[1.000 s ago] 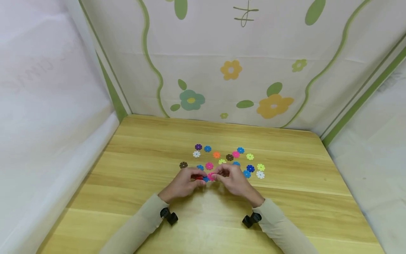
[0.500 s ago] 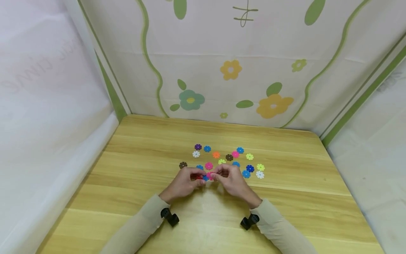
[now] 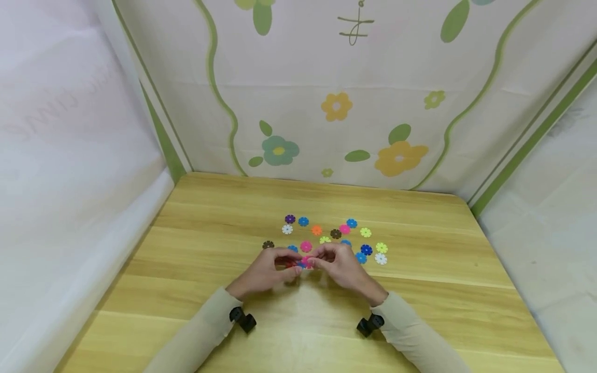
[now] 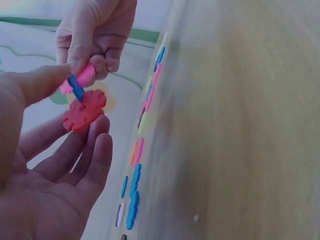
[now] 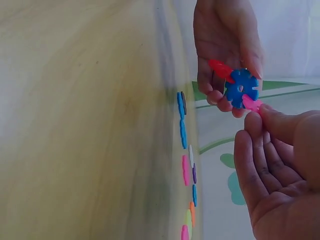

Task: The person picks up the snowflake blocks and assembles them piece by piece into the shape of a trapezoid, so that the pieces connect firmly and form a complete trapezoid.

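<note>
I pinch the red disc (image 4: pixel 84 110) with my left hand (image 3: pixel 268 272), fingers curled around it just above the table (image 3: pixel 210 248). My right hand (image 3: pixel 342 268) pinches the pink disc (image 5: pixel 251 103); the blue disc (image 5: pixel 241 88) seems slotted between them. They feel light, stiff, a bit slick, so I grip flat faces near the notches.

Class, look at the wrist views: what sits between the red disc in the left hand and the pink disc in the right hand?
A blue disc, slotted between the red disc and the pink disc. The right wrist view shows it best; the left wrist view shows it edge-on.
</note>
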Available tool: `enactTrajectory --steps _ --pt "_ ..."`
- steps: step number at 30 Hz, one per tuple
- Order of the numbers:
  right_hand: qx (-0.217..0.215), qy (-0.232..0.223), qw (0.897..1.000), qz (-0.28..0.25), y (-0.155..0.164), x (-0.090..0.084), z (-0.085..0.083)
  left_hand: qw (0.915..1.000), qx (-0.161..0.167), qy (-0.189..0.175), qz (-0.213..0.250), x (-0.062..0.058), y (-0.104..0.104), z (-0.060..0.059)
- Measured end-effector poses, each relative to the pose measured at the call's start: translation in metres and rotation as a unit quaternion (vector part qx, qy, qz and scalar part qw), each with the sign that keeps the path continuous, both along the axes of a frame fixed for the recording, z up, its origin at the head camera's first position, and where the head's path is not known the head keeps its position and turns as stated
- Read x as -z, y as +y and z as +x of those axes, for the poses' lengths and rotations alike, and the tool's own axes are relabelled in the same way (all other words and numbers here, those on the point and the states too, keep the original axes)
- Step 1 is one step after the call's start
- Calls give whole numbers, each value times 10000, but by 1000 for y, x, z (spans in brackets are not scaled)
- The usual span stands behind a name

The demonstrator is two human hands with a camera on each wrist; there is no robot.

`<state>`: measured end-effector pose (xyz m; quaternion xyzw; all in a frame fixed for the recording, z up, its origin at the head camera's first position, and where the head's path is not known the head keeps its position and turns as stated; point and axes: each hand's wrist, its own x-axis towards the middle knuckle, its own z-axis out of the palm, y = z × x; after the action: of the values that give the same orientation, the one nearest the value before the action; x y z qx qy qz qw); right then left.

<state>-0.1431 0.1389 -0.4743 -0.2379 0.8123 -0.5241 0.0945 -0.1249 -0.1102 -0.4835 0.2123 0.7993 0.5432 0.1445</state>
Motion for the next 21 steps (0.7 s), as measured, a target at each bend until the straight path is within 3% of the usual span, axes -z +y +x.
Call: enactTrajectory --steps 7,21 --pt "-312 200 9993 14 -6 2 2 9997 -214 -58 91 -2 -4 2" --pt "-755 4 9969 235 -18 -1 6 9989 -111 -254 370 4 -16 7"
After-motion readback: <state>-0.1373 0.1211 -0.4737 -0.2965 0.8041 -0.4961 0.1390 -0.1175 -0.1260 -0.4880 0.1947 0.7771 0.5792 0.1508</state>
